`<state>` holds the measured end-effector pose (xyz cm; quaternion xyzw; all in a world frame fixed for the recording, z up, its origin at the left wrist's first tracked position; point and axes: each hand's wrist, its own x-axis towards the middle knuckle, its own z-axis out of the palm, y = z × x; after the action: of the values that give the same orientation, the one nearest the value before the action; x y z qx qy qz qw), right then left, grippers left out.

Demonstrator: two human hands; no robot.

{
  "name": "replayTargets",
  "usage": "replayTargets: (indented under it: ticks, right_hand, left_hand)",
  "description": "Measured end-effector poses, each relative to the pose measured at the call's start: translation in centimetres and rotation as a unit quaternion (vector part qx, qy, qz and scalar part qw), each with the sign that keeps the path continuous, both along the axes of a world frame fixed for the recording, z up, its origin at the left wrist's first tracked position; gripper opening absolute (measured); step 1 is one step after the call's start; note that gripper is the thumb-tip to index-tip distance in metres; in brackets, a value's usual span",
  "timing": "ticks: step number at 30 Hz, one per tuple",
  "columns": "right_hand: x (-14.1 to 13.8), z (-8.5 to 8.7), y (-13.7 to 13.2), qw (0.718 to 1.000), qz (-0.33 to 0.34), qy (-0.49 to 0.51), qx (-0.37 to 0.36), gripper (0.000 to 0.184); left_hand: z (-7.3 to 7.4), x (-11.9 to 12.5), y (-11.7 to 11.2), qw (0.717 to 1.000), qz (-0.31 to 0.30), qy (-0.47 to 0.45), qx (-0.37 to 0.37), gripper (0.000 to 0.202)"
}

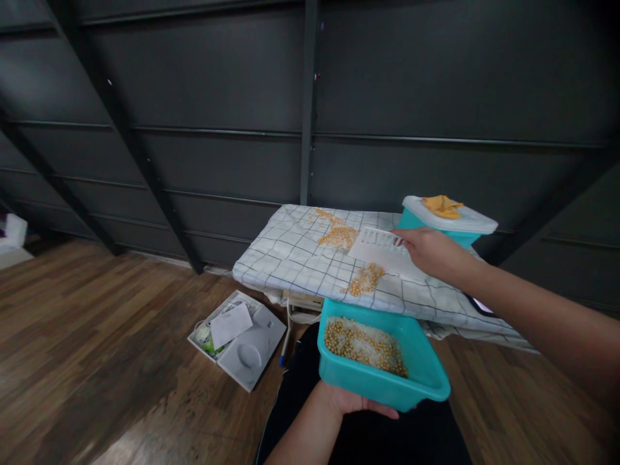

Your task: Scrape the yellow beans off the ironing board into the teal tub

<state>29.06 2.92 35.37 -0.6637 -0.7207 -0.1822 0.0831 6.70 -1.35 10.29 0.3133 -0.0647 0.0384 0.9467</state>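
Check-clothed tbl [285, 248] by dark panel wall [232, 84], wood flr [97, 329]. R hand [422, 249] pinches slotted white scraper [380, 253] at tbl, near loose yellow beans [367, 280]; L hand [345, 398], cupped under, holds teal bin [363, 383] w/ beans & white grains [368, 336], by near edge.

Wood-look floor [111, 310], dark panelled wall [217, 84] and checked tablecloth [285, 248] suggest a home or workroom.
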Motion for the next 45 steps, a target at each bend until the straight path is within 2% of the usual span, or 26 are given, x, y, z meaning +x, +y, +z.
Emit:
replayTargets:
  ticks: [5,12,16,22,30,35,41,45]
  right_hand:
    - [-1.1,0.2,-0.9,1.000,0.001,0.010,-0.008,0.049]
    - [-1.3,-0.2,-2.2,0.997,0.066,0.001,0.031,0.042]
    - [-1.8,-0.2,-2.9,0.996,0.087,-0.001,0.029,0.040]
    - [-2.3,-0.3,-3.8,0.994,0.105,0.016,0.027,0.043]
    - [-2.3,-0.4,-4.2,0.993,0.103,0.044,0.030,0.041]
    - [-2.5,-0.2,-4.7,0.994,0.090,0.051,0.029,0.040]
    - [-2.7,0.5,-2.7,0.996,0.073,0.035,0.046,0.041]
    - [-3.9,0.2,-0.4,0.991,0.102,0.049,0.067,0.040]
  left_hand:
    - [1.0,-0.6,-0.1,1.000,-0.001,-0.004,-0.004,0.091]
    - [2.0,-1.2,-0.3,0.998,0.031,0.042,-0.020,0.096]
    - [1.7,-1.4,-0.1,0.997,0.049,0.031,-0.041,0.098]
    - [0.7,-1.0,0.2,0.998,0.015,0.014,-0.066,0.098]
    - [1.4,-1.2,0.1,0.997,0.018,0.022,-0.076,0.084]
    - [1.0,-1.0,0.2,0.996,0.021,0.025,-0.079,0.086]
    - [0.7,-1.0,0.1,0.995,0.029,0.028,-0.088,0.093]
    - [0.5,-1.1,0.1,0.997,0.027,0.023,-0.074,0.087]
